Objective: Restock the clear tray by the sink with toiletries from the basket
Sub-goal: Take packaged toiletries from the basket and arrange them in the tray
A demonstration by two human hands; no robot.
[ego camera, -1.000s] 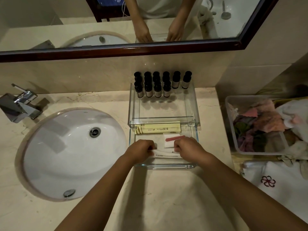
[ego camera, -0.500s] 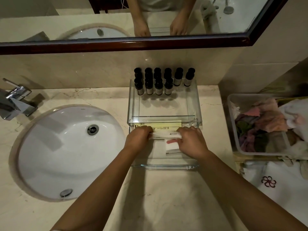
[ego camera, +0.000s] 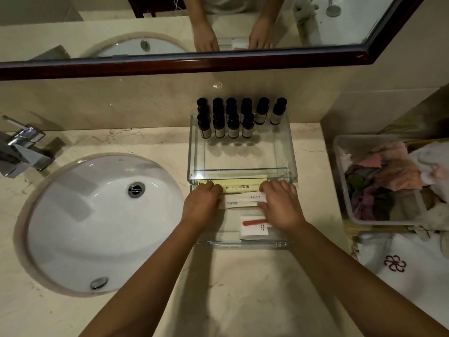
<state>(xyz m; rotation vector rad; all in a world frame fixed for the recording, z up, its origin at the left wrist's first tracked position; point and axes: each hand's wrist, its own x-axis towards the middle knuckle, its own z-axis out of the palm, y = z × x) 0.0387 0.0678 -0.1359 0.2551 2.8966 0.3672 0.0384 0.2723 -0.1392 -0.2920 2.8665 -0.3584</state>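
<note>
A clear tray [ego camera: 243, 243] sits on the counter right of the sink. A second clear tray [ego camera: 291, 152] behind it holds several small dark bottles [ego camera: 233, 126] along its back. In the near tray lie a yellow box [ego camera: 239, 186], white toiletry packets [ego camera: 243, 200] and a white packet with a red nail file [ego camera: 254, 224]. My left hand [ego camera: 200, 206] and my right hand [ego camera: 281, 205] grip the two ends of the white packets, just in front of the yellow box. The clear plastic basket [ego camera: 340, 181] stands at the right.
A white oval sink [ego camera: 97, 222] with a chrome tap [ego camera: 21, 152] fills the left of the marble counter. The basket holds crumpled coloured cloths [ego camera: 386, 181]. A white towel with a red emblem [ego camera: 398, 261] lies in front of it. A dark-framed mirror [ego camera: 184, 64] runs above.
Both hands have carried the white packets from the tray's near part back to lie against the yellow box. The nail file packet is now uncovered nearer the front.
</note>
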